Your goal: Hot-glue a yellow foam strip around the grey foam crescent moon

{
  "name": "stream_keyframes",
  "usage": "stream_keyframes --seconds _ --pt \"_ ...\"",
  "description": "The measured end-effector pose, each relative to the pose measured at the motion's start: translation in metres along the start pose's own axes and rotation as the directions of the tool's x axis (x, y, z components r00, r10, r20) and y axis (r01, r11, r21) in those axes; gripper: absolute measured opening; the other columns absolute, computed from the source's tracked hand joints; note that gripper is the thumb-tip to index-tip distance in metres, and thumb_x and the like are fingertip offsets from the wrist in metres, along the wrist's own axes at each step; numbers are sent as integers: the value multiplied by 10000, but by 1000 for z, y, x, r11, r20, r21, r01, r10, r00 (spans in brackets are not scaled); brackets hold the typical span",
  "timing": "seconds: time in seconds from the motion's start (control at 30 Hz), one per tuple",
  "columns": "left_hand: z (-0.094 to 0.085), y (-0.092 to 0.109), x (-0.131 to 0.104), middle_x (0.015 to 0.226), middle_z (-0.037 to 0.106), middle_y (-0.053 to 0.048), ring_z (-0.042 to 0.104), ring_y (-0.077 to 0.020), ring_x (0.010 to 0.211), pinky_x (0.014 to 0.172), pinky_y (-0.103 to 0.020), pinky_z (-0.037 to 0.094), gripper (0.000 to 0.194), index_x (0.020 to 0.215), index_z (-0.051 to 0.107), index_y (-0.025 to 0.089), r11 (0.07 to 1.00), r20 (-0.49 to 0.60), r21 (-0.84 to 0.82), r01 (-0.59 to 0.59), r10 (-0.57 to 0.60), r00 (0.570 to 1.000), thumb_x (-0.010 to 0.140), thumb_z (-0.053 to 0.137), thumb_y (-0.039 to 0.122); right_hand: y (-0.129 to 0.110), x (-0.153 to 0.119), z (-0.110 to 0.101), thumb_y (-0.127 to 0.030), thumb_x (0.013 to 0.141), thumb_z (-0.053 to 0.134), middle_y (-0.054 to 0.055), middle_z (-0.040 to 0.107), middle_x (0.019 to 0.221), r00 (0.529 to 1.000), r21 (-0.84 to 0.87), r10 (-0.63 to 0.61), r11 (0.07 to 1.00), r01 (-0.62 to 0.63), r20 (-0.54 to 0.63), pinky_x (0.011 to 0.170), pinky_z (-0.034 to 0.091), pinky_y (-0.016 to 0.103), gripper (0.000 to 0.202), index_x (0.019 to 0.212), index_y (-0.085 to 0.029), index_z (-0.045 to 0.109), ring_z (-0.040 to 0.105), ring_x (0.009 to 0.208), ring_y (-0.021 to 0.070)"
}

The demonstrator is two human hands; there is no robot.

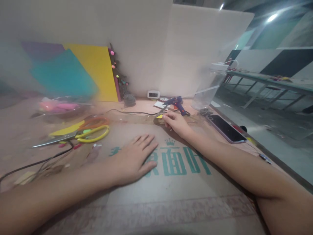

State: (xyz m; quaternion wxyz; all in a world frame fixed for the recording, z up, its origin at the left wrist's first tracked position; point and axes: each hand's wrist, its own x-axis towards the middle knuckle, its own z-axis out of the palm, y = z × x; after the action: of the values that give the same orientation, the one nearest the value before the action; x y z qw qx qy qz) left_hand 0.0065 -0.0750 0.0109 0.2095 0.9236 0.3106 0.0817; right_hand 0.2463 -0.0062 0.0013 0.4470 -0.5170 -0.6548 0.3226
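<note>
Lying flat on the printed sheet [172, 161]: left hand [135, 155], at nine o'clock from the sheet's middle, palm down, fingers slightly spread, grasping nothing.
Scissors [75, 134]: at ten o'clock, out of both hands, beside a cut yellow strip [67, 129] and loose scraps.
Phone [227, 129]: at two o'clock, flat near the edge of the table [17, 137].
Right hand [178, 124]: just past twelve, fingertips drawn together, seemingly pinching a small yellow piece [159, 116]; blur hides how firmly.
Progress: some cutting looks done, judging by the strip and scraps; handling the small piece seems under way. No joined work shows beneath the hands; how much is left cannot be told.
Clear bowl [58, 112]: at ten, holding pink and coral items [60, 106].
Glue gun [178, 105]: near twelve, beyond the right hand, a red light showing.
Small dark pot [129, 100]: at eleven, bearing an upright twig [117, 70] with coloured beads, apparently made up.
Tall clear container [204, 93]: at one, contents too blurred to tell.
Coloured sheets [93, 71]: farthest, toward eleven, leaning upright and seemingly largely uncut.
</note>
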Motion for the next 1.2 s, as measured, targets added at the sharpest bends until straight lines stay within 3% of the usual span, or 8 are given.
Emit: stream_keyframes --seconds 0.17,0.23,0.33,0.4,0.47,0.77,0.9,1.2 --pt "-1 22 -4 1237 678 -77 551 -280 1246 1087 -402 379 417 1147 695 263 859 275 -467 -209 365 889 864 544 529 -4 -1 -1 -440 844 537 -46 481 534 1000 -10 -28 1000 28 14 454 323 223 279 777 -178 607 410 463 96" --pt "-11 11 12 903 743 -68 678 -223 923 863 -338 513 432 910 736 211 847 167 -531 31 68 984 891 474 554 -12 -3 -2 -427 853 535 -42 478 549 995 -30 -104 994 104 12 500 350 232 278 757 -177 612 432 501 103" --pt "-19 -21 43 878 718 -103 646 -179 713 633 -292 512 529 966 668 144 548 2 -806 224 -376 927 880 445 615 -25 -10 -1 -395 865 538 -30 492 575 980 -66 -199 978 198 -6 546 369 243 265 739 -178 624 461 555 116" --pt "-19 -40 57 931 708 -123 645 -171 687 649 -309 523 568 1030 637 131 261 78 -944 202 -416 906 875 429 637 -30 -16 2 -385 867 540 -19 512 578 975 -93 -224 970 224 10 544 373 248 264 728 -182 636 472 560 123" --pt "-16 -49 62 895 696 -121 649 -173 733 706 -301 521 558 972 638 119 180 15 -980 86 -365 931 872 444 633 -32 -23 8 -382 862 550 -12 542 581 975 -103 -214 970 219 57 530 377 250 246 759 -190 663 484 548 127" --pt "-10 -51 54 660 547 13 500 -118 616 564 -229 378 407 761 554 164 604 -357 -796 -42 -414 837 857 534 560 -23 -30 17 -394 874 551 -20 543 597 986 -156 -139 976 151 87 501 371 239 238 744 -198 587 481 526 117" --pt "-11 -50 55 637 512 29 464 -119 604 557 -230 350 384 746 523 179 680 -413 -732 -48 -387 824 878 501 540 -18 -26 14 -387 865 574 -7 569 748 980 -115 -193 976 187 -45 493 382 233 187 877 -203 547 482 537 102" --pt "-11 -48 54 596 527 19 534 -165 674 604 -242 409 334 769 557 188 743 -428 -668 -36 -344 836 880 498 498 -18 -28 17 -306 893 536 80 703 1014 958 -199 -264 939 281 107 707 514 303 219 1039 -193 655 649 792 177"
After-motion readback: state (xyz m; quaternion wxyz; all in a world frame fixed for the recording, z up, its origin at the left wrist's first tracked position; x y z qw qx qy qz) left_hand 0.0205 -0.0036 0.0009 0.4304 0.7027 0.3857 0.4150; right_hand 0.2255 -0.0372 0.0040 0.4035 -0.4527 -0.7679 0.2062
